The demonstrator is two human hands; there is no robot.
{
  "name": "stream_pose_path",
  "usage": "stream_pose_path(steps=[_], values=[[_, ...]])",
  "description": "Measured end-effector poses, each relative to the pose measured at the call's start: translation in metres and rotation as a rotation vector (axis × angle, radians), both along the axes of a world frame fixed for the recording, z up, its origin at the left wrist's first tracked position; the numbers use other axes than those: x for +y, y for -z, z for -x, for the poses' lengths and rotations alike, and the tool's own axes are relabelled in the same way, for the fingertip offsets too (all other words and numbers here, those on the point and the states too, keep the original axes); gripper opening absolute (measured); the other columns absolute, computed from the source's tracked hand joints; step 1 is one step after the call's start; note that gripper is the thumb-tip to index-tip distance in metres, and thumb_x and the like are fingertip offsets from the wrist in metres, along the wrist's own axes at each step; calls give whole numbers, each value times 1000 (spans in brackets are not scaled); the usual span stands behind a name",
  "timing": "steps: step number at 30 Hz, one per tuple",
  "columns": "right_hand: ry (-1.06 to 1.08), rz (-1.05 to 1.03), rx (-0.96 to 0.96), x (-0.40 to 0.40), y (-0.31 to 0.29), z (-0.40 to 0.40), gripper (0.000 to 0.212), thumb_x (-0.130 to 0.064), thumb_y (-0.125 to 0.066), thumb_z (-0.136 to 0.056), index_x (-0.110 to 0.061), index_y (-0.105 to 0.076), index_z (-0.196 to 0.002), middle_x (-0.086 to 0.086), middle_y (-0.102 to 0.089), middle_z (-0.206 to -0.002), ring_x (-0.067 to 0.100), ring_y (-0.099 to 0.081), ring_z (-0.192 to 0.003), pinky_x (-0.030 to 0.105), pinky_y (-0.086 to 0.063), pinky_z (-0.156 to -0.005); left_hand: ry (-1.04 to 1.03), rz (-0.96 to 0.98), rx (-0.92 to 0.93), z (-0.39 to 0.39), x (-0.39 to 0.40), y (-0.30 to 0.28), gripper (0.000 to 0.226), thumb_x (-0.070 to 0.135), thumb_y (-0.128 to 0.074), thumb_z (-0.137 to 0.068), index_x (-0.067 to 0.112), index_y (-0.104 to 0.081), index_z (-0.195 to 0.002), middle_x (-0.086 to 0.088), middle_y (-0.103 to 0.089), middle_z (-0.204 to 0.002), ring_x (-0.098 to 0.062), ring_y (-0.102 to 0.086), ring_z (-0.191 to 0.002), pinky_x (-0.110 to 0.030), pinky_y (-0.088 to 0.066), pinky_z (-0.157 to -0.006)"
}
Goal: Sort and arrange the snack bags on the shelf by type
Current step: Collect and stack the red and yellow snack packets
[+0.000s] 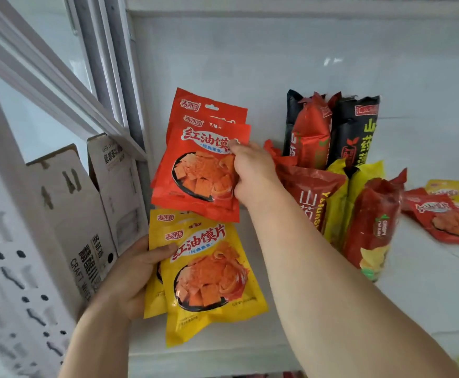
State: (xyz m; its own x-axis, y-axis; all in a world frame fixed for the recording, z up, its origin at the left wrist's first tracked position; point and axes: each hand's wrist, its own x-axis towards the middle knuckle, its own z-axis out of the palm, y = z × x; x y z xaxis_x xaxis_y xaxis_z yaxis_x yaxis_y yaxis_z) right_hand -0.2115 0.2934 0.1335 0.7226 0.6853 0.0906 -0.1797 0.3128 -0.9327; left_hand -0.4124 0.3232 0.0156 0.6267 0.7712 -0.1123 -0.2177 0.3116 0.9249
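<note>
Right hand (250,173): I'm pinching a stack of flat red foil snack bags (195,175), up by the white shelf (427,282) wall.
Left hand (130,279): I've got the yellow foil snack bags (212,279) gripped just below.

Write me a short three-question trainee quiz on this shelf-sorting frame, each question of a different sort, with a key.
1. True or false: the left hand holds the yellow snack bags.
2. Multiple choice: what does the right hand grip? A) a black yam-chip pack, B) the stack of red snack bags, C) a cardboard box.
3. Fill in: the two black yam-chip packs stand at the back of the shelf, leaning against the white ____.

Key
1. True
2. B
3. wall
</note>
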Motion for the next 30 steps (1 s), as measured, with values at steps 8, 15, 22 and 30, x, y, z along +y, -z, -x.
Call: stream_pose_path(steps=[8, 15, 22, 30], values=[[-3, -27, 27, -102, -5, 2, 9, -24, -66, -93, -16, -64, -97, 12, -73, -104, 32, -71, -99, 52, -58, -85, 183, 1, -1, 8, -97, 2, 44, 8, -64, -85, 6, -60, -129, -27, -71, -116, -44, -73, -92, -52, -63, -73], [111, -6, 99, -199, 14, -26, 18, -22, -65, -94, -12, -65, -108, 12, -73, -108, 31, -70, -101, 53, -58, -86, 328, 29, 29, -20, -173, 18, 40, 5, -63, -85, 4, -62, -125, -28, -72, -113, -41, -75, -83, -48, -63, -63], [257, -43, 234, -296, 32, -64, 20, -16, -61, -96, -8, -65, -114, 14, -75, -101, 28, -73, -87, 49, -60, -77, 536, 18, 80, -67, -219, 29, 35, 3, -60, -93, 5, -61, -128, -26, -73, -113, -45, -73, -94, -52, -63, -74], [472, -40, 316, -390, 61, -101, 27, -17, -55, -100, -8, -64, -124, 11, -75, -98, 23, -72, -74, 41, -61, -62, 737, -13, 150, -129, -261, 47, 39, 7, -65, -92, 7, -60, -131, -23, -72, -118, -46, -70, -106, -63, -52, -95]])
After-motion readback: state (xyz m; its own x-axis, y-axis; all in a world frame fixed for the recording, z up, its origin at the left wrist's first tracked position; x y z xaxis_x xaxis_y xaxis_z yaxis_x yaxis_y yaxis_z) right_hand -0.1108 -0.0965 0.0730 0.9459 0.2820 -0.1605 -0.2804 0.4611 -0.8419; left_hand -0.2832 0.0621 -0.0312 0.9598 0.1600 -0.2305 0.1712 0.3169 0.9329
